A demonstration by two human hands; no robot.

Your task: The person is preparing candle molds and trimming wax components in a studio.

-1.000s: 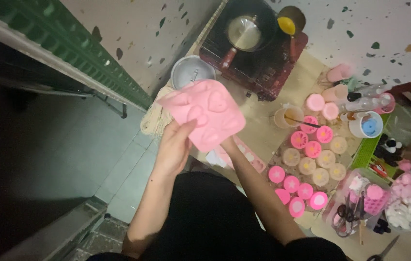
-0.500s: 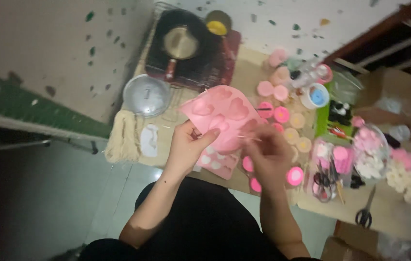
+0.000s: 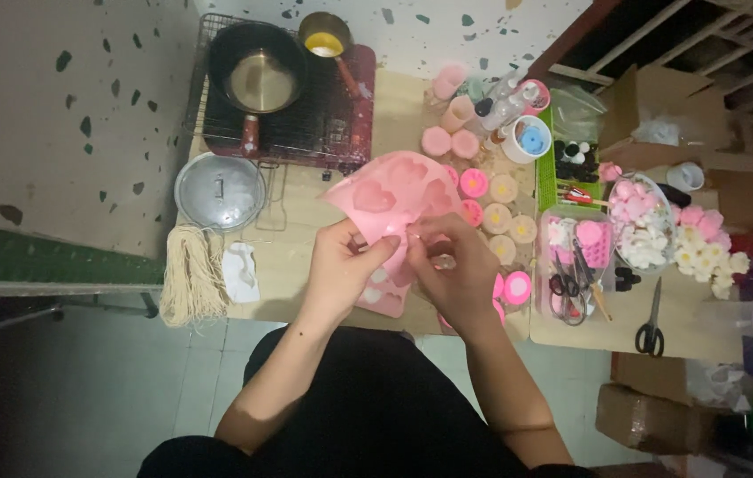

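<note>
I hold a pink silicone mould with heart-shaped cavities up above the low table, tilted toward me. My left hand grips its near left edge, thumb on top. My right hand pinches its near right edge, fingers curled against the mould. A second pink mould with pale heart fillings lies flat on the table just under my hands, partly hidden.
Several round pink and cream candles sit right of the mould. A pot on a red stove and a steel lid stand at the back left. A bundle of wicks, black scissors and a bowl of flower shapes lie around.
The view has swung left and steadied. My right hand has come up from under the mould to pinch its near edge. The mould sits lower and closer to the table.
</note>
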